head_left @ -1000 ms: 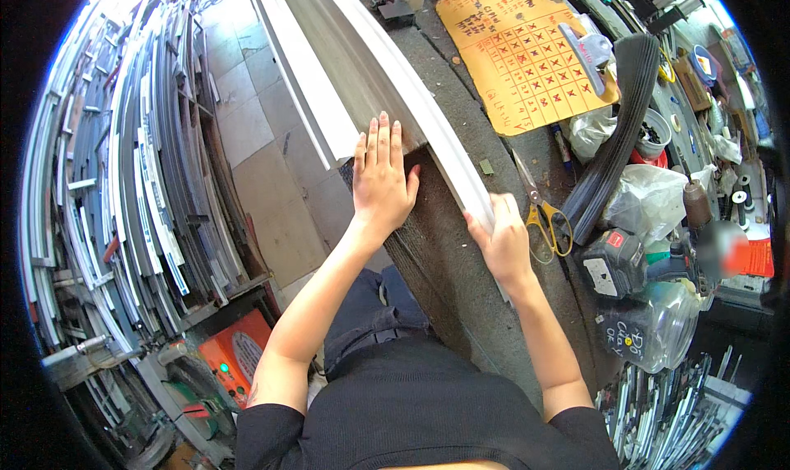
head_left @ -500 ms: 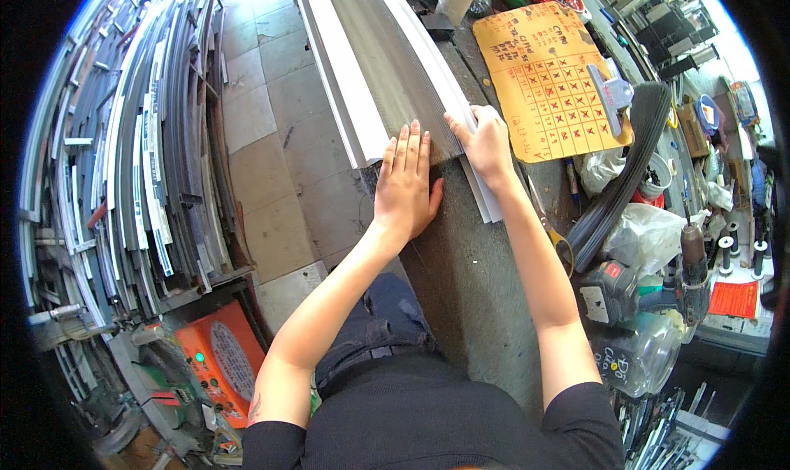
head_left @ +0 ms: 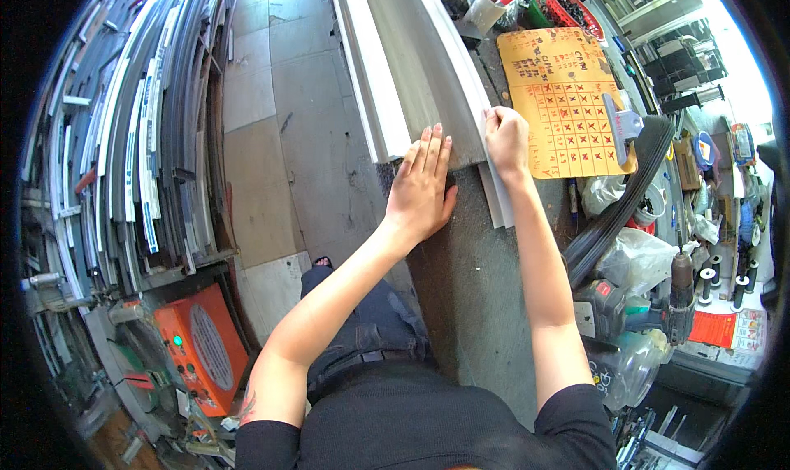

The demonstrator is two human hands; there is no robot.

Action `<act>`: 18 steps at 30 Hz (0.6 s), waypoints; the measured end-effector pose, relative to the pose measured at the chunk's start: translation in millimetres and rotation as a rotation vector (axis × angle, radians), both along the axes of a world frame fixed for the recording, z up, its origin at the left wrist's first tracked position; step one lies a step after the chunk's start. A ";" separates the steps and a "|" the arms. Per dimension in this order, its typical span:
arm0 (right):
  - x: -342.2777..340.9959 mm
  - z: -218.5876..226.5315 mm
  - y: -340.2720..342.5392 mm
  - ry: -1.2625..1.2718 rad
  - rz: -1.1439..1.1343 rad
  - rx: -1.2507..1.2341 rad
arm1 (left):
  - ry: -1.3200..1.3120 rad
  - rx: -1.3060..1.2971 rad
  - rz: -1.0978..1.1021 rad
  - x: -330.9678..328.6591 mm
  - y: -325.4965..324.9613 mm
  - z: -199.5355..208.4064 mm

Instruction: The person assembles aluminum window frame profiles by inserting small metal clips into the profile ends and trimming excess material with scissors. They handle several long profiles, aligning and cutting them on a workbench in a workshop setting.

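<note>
A long grey sheet with fine pleat-like lines (head_left: 428, 67) lies on the workbench (head_left: 473, 289) between white profiles. My left hand (head_left: 421, 192) rests flat on its near end, fingers stretched forward and close together. On the right side, my right hand (head_left: 508, 147) is closed on a white strip (head_left: 499, 198) along the sheet's edge; the fingertips are hidden. A wider white profile (head_left: 374, 67) borders the sheet on the left, apart from my hands. Just right of my right hand lies a yellow clipboard (head_left: 568, 100) with a marked grid.
Racks of long profiles (head_left: 156, 124) line the left beyond the tiled floor (head_left: 317, 132). An orange machine (head_left: 202, 346) stands at lower left. Right of the bench are a bundle of black strips (head_left: 617, 211), a cordless drill (head_left: 679, 293) and a red basket (head_left: 576, 13).
The view has shifted, so the bench and sheet appear farther right. My right thumb, stretched out before, is now curled in against the strip. My left hand stays flat on the sheet's end.
</note>
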State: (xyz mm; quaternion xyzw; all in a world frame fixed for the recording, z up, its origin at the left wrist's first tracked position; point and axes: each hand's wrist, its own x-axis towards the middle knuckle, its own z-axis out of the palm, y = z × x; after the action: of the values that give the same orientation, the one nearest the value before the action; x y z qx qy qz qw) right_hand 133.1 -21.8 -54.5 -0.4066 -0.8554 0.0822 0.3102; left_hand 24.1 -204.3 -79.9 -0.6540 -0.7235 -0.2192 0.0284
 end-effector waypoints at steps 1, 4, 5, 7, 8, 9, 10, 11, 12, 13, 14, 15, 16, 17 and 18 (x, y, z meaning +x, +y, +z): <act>0.6 -1.1 2.5 0.025 0.015 -0.016 | -0.012 0.005 -0.007 -0.9 0.4 -1.0; 7.9 -3.4 11.6 -0.002 0.027 -0.027 | -0.005 0.031 -0.018 -2.9 0.2 -3.6; 11.4 -3.0 15.8 0.025 0.011 -0.112 | 0.023 0.045 -0.002 -2.3 0.2 -3.8; 17.4 -2.4 23.9 0.104 0.034 -0.269 | 0.034 0.075 0.032 1.4 1.9 -2.4; 18.8 -1.8 28.7 0.147 0.053 -0.352 | 0.064 0.028 0.068 3.5 4.8 -1.7; 21.3 -1.0 32.5 0.119 0.054 -0.395 | -0.030 0.083 0.102 9.4 8.9 -0.3; 23.5 0.3 35.6 0.090 0.027 -0.440 | -0.114 0.079 0.146 16.8 14.1 0.8; 23.7 -0.4 37.8 0.090 0.026 -0.472 | -0.158 0.130 0.162 21.7 23.0 1.1; 25.6 0.6 38.7 0.092 0.048 -0.570 | -0.130 0.218 0.167 27.0 31.5 0.5; 25.0 0.8 40.0 0.133 0.063 -0.587 | -0.061 0.262 0.140 29.6 42.5 -1.7; 26.0 -0.2 38.4 0.180 0.098 -0.618 | 0.007 0.338 0.133 31.8 52.3 -5.2; 25.2 1.4 39.6 0.186 0.043 -0.689 | -0.020 0.348 0.143 34.1 63.8 -7.9; 27.0 1.4 37.8 0.164 0.062 -0.652 | -0.048 0.317 0.145 35.9 72.4 -11.6; 27.0 2.7 38.2 0.191 0.091 -0.708 | -0.155 0.522 0.150 36.3 77.5 -16.4; 28.3 4.1 38.3 0.224 0.073 -0.765 | -0.168 0.549 0.164 36.6 81.5 -20.2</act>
State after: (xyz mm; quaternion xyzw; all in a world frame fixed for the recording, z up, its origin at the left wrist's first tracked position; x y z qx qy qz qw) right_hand 161.4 16.5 -50.3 -0.4507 -0.7379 0.4494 0.2246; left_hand 60.7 -122.7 -100.1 -0.5409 -0.6874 -0.4568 0.1619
